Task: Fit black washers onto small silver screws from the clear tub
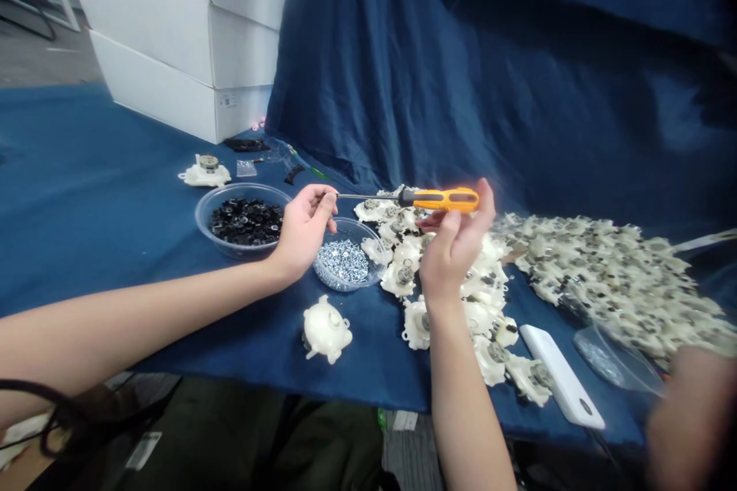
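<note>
My right hand [452, 245] is shut on an orange-handled screwdriver [441, 199], held level above a heap of white plastic housings with metal centres [403, 276]. The screwdriver's thin steel shaft [368, 196] reaches left to my left hand [305, 229], whose fingertips close around its tip. Anything pinched there is hidden. Just below that hand sits a clear bowl of silver screws [344, 261], and a clear bowl of black small parts [242, 219] lies to its left. A single white housing [326, 330] rests nearer me.
A large blurred heap of assembled parts [610, 284] lies at right, beside a clear lid [610, 357] and a white flat device [561, 376]. A blurred hand of another person [691, 414] is at lower right. Stacked white boxes [184, 38] and a blue drape [461, 69] stand behind.
</note>
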Available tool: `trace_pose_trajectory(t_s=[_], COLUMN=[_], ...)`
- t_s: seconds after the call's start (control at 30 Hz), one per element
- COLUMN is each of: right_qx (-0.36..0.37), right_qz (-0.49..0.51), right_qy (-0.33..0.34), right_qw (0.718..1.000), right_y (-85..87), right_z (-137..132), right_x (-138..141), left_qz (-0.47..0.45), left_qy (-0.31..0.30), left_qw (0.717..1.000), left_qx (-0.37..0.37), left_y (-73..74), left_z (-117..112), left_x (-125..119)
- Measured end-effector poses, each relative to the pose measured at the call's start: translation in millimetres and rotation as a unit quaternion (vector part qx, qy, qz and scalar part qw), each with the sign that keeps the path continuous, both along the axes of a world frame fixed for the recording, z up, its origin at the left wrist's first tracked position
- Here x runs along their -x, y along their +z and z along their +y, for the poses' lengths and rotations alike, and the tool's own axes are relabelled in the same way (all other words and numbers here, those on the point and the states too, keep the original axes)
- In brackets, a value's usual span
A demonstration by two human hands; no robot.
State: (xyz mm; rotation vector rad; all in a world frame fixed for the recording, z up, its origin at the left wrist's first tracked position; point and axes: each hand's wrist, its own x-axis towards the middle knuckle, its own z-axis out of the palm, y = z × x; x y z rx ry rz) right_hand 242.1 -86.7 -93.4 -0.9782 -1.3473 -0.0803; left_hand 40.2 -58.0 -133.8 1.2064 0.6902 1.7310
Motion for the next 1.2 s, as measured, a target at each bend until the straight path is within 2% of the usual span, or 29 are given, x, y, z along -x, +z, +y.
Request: trace_pose_trajectory(t_s=[0.17,1.2], right_qx=[0.005,0.019], right_qz=[-0.009,0.029], right_qy=[-0.013,0.029], right_qw=[1.000,0.999], right_y=[-0.6,0.0], right_z=[-0.8,-3.6], right_x=[-1.1,1.7], left_qz=[0.000,0.000], left_qy=[-0.001,0.001], left_qw=[1.000,1.000], left_qx=[0.000,-0.004], left_y=[0.2,-1.2], left_z=[-0.2,0.2], left_x=[0.3,0.5])
